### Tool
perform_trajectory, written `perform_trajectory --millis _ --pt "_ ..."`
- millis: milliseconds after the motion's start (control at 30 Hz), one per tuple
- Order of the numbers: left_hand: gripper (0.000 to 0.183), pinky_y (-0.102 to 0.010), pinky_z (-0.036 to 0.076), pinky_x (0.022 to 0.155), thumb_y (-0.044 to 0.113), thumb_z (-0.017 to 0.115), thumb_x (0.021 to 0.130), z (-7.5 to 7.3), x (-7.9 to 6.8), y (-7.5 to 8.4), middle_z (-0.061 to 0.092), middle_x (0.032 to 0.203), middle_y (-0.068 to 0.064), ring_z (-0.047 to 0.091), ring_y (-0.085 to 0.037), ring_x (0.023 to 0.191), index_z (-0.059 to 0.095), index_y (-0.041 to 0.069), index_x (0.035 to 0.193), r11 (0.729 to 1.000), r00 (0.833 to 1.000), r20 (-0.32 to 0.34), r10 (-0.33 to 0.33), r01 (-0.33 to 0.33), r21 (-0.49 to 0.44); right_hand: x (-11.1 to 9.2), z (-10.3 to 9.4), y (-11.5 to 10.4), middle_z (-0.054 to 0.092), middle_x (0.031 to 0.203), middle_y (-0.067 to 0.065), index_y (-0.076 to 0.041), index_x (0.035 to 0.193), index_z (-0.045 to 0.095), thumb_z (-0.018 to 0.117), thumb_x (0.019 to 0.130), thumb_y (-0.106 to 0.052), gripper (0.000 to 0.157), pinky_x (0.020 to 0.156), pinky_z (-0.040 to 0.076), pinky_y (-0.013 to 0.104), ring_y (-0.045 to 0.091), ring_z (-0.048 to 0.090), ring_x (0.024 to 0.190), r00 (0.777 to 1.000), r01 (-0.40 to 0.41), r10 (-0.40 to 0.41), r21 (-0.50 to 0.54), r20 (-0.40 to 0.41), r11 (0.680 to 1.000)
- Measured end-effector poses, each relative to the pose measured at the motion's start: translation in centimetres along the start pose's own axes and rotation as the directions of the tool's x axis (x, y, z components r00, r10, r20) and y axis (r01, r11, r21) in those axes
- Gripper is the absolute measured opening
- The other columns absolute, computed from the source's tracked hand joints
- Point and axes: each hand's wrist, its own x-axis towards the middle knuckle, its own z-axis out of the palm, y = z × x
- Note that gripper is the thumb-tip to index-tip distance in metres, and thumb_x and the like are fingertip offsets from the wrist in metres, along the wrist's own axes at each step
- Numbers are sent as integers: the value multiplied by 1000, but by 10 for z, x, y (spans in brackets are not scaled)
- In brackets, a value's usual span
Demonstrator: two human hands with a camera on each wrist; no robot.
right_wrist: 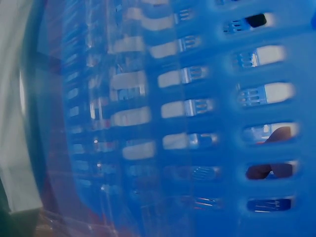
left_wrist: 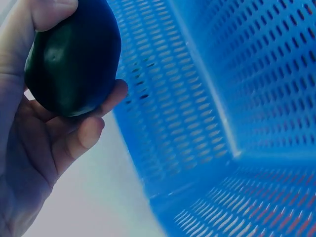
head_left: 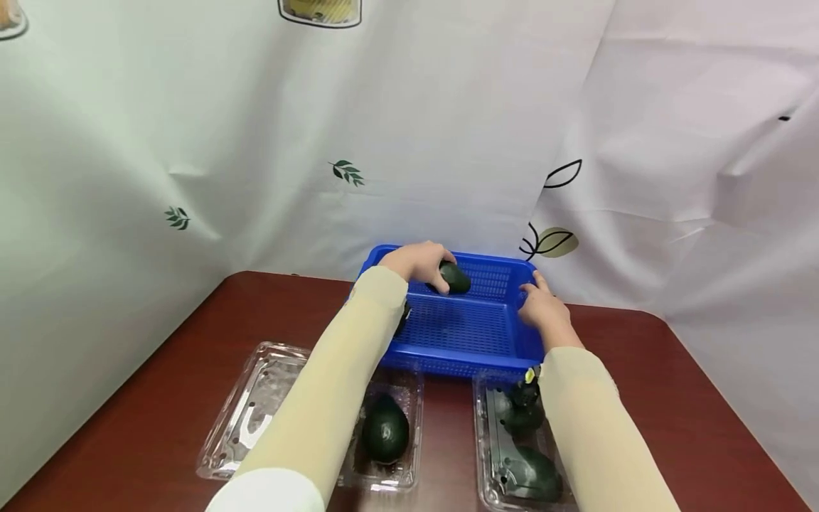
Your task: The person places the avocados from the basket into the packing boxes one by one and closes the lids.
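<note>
My left hand (head_left: 424, 262) grips a dark green, glossy avocado (head_left: 454, 278) above the back left of the blue plastic basket (head_left: 512, 334). Close up in the left wrist view, the thumb and fingers curl round the avocado (left_wrist: 74, 59), beside the slotted basket wall (left_wrist: 173, 89). At the basket's right side, my right hand (head_left: 545, 309) holds the rim, with the wall between thumb and fingers. Bits of that hand show through the slots of the wall (right_wrist: 227, 148) in the right wrist view. Another dark item (head_left: 403, 318) in the basket is mostly hidden by the left sleeve.
An open clear plastic clamshell, its lid (head_left: 256, 412) spread left, holds one avocado (head_left: 386, 429) in front of the basket. Another clear clamshell (head_left: 484, 455) with several dark green avocados (head_left: 534, 473) lies partly under the right forearm. A white printed cloth (head_left: 416, 142) hangs behind the reddish-brown table (head_left: 646, 370).
</note>
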Motion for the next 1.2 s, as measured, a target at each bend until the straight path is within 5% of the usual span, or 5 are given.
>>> perform_trajectory --millis 267,700,1200 --pt "57 -31 45 74 31 70 78 -23 -27 9 55 115 -2 52 -16 90 50 18 130 989 997 -21 77 -74 132 -2 -2 2 -3 154 15 -1 139 37 49 87 -7 54 89 37 60 56 33 119 1000 1 -1 12 17 1000" --pt "51 -35 44 71 38 68 79 -36 -74 10 56 100 0 52 -18 85 44 20 120 956 998 -15 69 -62 286 0 -4 4 -7 153 16 0 140 34 48 86 -6 56 87 38 59 53 37 117 999 11 -11 16 42 1000" --pt "50 -33 42 66 37 67 77 -37 -106 14 51 100 0 49 -17 80 42 16 114 966 994 -33 101 -90 240 -2 -4 3 -5 153 17 1 138 37 47 86 -7 54 87 37 61 55 31 122 999 24 -24 21 22 999"
